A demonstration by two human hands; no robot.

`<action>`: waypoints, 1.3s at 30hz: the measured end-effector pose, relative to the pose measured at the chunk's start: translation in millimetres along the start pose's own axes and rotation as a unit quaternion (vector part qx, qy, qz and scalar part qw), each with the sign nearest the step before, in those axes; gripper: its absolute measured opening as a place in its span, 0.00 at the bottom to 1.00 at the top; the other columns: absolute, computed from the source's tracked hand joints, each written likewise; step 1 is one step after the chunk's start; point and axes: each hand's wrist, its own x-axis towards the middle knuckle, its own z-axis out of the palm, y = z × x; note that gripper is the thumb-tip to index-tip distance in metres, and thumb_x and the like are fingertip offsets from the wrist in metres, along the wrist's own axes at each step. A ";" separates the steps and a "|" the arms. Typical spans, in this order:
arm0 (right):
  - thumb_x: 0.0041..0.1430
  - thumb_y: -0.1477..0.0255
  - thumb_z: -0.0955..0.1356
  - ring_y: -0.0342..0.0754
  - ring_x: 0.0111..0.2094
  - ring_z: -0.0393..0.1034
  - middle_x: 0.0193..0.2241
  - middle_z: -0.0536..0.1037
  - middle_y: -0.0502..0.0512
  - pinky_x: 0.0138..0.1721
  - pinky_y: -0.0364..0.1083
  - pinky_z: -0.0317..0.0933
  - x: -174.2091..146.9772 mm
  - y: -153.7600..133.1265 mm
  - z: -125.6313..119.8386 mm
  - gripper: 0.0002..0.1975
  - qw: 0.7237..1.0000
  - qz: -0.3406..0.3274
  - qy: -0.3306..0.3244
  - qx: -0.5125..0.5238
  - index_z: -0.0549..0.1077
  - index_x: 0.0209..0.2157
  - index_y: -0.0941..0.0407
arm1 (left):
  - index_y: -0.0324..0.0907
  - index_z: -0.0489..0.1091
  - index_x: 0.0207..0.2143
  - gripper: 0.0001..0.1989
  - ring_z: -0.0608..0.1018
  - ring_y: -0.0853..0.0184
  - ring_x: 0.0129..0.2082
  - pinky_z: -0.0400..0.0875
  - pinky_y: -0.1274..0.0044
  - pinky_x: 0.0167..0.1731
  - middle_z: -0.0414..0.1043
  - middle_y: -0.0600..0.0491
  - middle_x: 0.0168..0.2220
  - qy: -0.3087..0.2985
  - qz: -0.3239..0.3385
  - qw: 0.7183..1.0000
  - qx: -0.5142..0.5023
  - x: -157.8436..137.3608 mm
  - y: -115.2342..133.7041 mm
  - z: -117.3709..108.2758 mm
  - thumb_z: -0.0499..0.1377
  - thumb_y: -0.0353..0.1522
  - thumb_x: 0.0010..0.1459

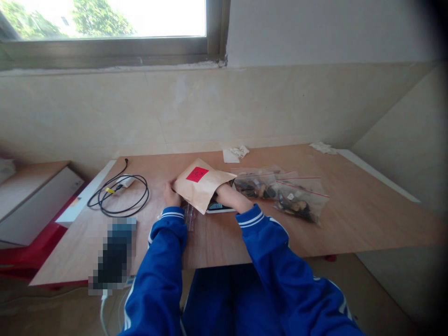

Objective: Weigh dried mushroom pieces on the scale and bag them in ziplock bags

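A brown paper bag (206, 184) with a red label is tilted over the middle of the table. My left hand (171, 193) grips its left end, fingers closed on the paper. At the bag's open right end my right hand (229, 196) reaches inside, so its fingers are hidden. Under the bag shows part of a digital scale (224, 211) with a lit display. Some clear plastic bags (190, 218) lie beside my left wrist. To the right are zip bags (299, 205) holding dark and tan dried pieces.
A coiled black cable (121, 212) and a white adapter (126, 180) lie on the left of the wooden table (280, 238). A pixelated dark object (114, 256) is at the front left. Crumpled tissue (240, 151) and more tissue (322, 148) rest along the back edge.
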 end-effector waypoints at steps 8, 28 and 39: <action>0.54 0.84 0.65 0.54 0.57 0.66 0.51 0.76 0.59 0.60 0.55 0.57 -6.8 -16.6 -29.1 0.20 0.997 -0.049 -0.038 0.046 0.77 0.46 0.55 | 0.38 0.70 0.46 0.19 0.74 0.54 0.48 0.68 0.64 0.49 0.74 0.42 0.45 -0.010 -0.008 1.000 -0.009 0.4 -0.4 -0.8 0.61 0.30 0.49; 0.63 0.70 0.64 0.49 0.57 0.64 0.55 0.71 0.56 0.58 0.51 0.59 -17.3 -21.0 -37.6 0.11 0.961 -0.019 0.225 0.160 0.73 0.46 0.51 | 0.39 0.70 0.43 0.20 0.75 0.53 0.46 0.68 0.62 0.49 0.74 0.45 0.42 0.006 -0.036 0.999 0.006 1.0 5.5 -2.0 0.58 0.24 0.43; 0.56 0.62 0.69 0.51 0.50 0.71 0.50 0.74 0.63 0.55 0.54 0.61 -12.9 57.0 9.9 0.21 0.887 0.089 0.326 0.315 0.68 0.48 0.57 | 0.38 0.70 0.42 0.20 0.74 0.56 0.48 0.68 0.64 0.50 0.73 0.45 0.44 -0.004 -0.037 0.999 0.033 1.5 7.9 -4.1 0.56 0.23 0.43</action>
